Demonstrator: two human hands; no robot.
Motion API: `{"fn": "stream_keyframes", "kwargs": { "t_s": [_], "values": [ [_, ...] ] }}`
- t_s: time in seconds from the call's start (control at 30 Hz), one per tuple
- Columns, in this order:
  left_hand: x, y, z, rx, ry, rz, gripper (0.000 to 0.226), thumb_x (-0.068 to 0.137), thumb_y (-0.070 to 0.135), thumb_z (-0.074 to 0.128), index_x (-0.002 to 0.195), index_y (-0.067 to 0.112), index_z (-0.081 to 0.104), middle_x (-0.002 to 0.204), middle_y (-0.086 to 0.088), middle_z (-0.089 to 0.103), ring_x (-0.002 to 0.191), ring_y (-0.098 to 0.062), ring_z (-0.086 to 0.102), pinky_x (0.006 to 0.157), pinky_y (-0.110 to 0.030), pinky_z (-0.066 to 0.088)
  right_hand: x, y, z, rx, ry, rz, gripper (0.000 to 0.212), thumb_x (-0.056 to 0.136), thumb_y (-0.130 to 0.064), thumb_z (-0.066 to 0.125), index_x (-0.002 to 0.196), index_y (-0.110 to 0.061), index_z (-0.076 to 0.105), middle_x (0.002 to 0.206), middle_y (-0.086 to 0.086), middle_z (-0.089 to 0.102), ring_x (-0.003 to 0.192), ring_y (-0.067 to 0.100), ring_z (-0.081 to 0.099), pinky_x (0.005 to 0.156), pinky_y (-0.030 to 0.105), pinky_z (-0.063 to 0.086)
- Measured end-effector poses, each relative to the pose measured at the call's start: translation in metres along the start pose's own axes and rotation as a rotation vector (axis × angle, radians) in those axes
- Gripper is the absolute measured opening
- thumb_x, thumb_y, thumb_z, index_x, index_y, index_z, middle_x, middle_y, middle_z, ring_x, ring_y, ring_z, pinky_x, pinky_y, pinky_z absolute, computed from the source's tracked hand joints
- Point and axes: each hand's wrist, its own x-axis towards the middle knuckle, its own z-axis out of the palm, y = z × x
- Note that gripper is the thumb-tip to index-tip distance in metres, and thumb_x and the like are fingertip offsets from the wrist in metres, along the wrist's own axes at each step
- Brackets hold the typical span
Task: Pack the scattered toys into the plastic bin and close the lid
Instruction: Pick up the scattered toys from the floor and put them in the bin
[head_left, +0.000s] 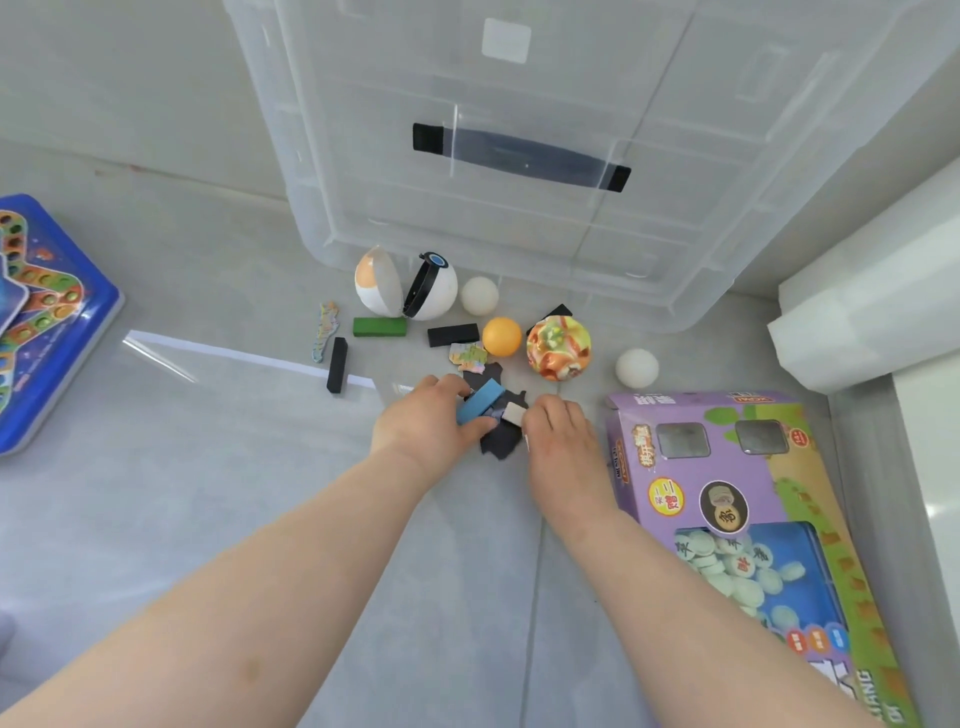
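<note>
Blue in colour, one block (480, 400) is clasped in the left grip (426, 415), its long axis slanting from near-left to far-right. A small pale block (513, 414) is pinched by the right grip (558, 436) just beside it, over dark puzzle pieces (501, 441) on the floor. The clear plastic bin (322, 197) lies straight ahead of both, beyond the orange ball (502, 336), so a forward carry is likely called for. No toys can be made out inside it. Pale green chess discs (737, 566) are held in the purple box (779, 478).
</note>
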Motion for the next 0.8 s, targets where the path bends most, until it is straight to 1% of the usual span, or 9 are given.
{"fn": "stream_keyframes", "kwargs": {
  "t_s": [0.07, 0.13, 0.2, 0.27, 0.37, 0.47, 0.5, 0.6, 0.8],
  "values": [
    [0.003, 0.008, 0.004, 0.011, -0.005, 0.002, 0.046, 0.087, 0.037, 0.055, 0.124, 0.013, 0.043, 0.126, -0.008, 0.046, 0.112, -0.028, 0.053, 0.085, -0.035, 0.042, -0.001, 0.0, -0.004, 0.015, -0.053, 0.022, 0.027, 0.056, -0.005, 0.025, 0.075, -0.015, 0.041, 0.067, 0.001, 0.061, 0.055, 0.017, 0.059, 0.045, 0.018, 0.04],
    [0.005, 0.012, 0.006, 0.032, -0.009, -0.013, 0.045, 0.089, 0.032, 0.054, 0.125, 0.009, 0.04, 0.128, -0.009, 0.044, 0.113, -0.029, 0.052, 0.086, -0.035, 0.043, -0.002, -0.002, -0.01, 0.072, -0.156, 0.061, 0.037, 0.068, 0.003, 0.027, 0.097, -0.01, 0.046, 0.09, 0.01, 0.059, 0.074, 0.028, 0.061, 0.056, 0.028, 0.047],
    [0.007, 0.014, 0.005, 0.027, -0.026, -0.025, 0.044, 0.09, 0.03, 0.053, 0.125, 0.007, 0.041, 0.13, -0.01, 0.042, 0.115, -0.029, 0.051, 0.089, -0.035, 0.042, -0.004, 0.001, -0.018, 0.138, -0.341, 0.092, 0.048, 0.083, 0.007, 0.033, 0.129, -0.009, 0.035, 0.121, 0.014, 0.042, 0.104, 0.033, 0.051, 0.074, 0.036, 0.041],
    [0.006, 0.014, 0.004, 0.029, -0.055, -0.019, 0.043, 0.089, 0.029, 0.054, 0.125, 0.006, 0.042, 0.131, -0.011, 0.041, 0.115, -0.03, 0.05, 0.091, -0.035, 0.041, -0.005, 0.002, -0.022, 0.182, -0.422, 0.151, 0.054, 0.087, 0.005, 0.036, 0.138, -0.01, 0.024, 0.13, 0.014, 0.033, 0.11, 0.032, 0.049, 0.071, 0.034, 0.032],
    [-0.001, 0.01, 0.003, 0.031, -0.083, -0.006, 0.038, 0.089, 0.023, 0.054, 0.12, 0.004, 0.043, 0.129, -0.012, 0.043, 0.114, -0.031, 0.051, 0.09, -0.035, 0.041, -0.003, 0.001, -0.026, 0.239, -0.424, 0.226, 0.046, 0.091, -0.001, 0.037, 0.135, -0.011, 0.028, 0.132, 0.013, 0.034, 0.109, 0.034, 0.051, 0.07, 0.035, 0.033],
    [-0.01, -0.001, 0.002, 0.004, -0.075, -0.002, 0.015, 0.091, 0.019, 0.051, 0.098, 0.011, 0.04, 0.117, -0.015, 0.055, 0.102, -0.032, 0.054, 0.077, -0.033, 0.04, -0.002, -0.004, -0.028, 0.353, -0.43, 0.364, 0.038, 0.093, -0.011, 0.039, 0.13, -0.008, 0.035, 0.133, 0.013, 0.04, 0.114, 0.035, 0.049, 0.083, 0.037, 0.04],
    [-0.013, -0.006, 0.002, -0.012, -0.064, -0.012, 0.017, 0.092, 0.019, 0.049, 0.093, 0.012, 0.034, 0.111, -0.015, 0.058, 0.094, -0.032, 0.054, 0.073, -0.031, 0.038, -0.002, -0.006, -0.029, 0.383, -0.423, 0.389, 0.037, 0.093, -0.015, 0.042, 0.129, -0.008, 0.037, 0.133, 0.012, 0.043, 0.116, 0.033, 0.048, 0.085, 0.036, 0.04],
    [-0.021, -0.023, -0.004, -0.036, -0.017, -0.035, 0.02, 0.094, 0.02, 0.045, 0.09, 0.012, 0.028, 0.091, -0.012, 0.052, 0.082, -0.03, 0.047, 0.068, -0.029, 0.034, 0.001, -0.013, -0.031, 0.46, -0.466, 0.444, 0.054, 0.085, -0.035, 0.06, 0.128, -0.012, 0.037, 0.133, 0.006, 0.048, 0.121, 0.027, 0.048, 0.088, 0.032, 0.041],
    [-0.047, -0.069, -0.021, -0.043, 0.068, -0.075, 0.015, 0.095, 0.026, 0.042, 0.093, 0.019, 0.029, 0.087, -0.003, 0.048, 0.077, -0.026, 0.044, 0.066, -0.028, 0.033, 0.019, -0.028, -0.034, 0.421, -0.573, 0.618, 0.062, 0.077, -0.037, 0.069, 0.121, -0.005, 0.04, 0.125, 0.009, 0.055, 0.116, 0.026, 0.053, 0.074, 0.027, 0.035]
  ]
}}
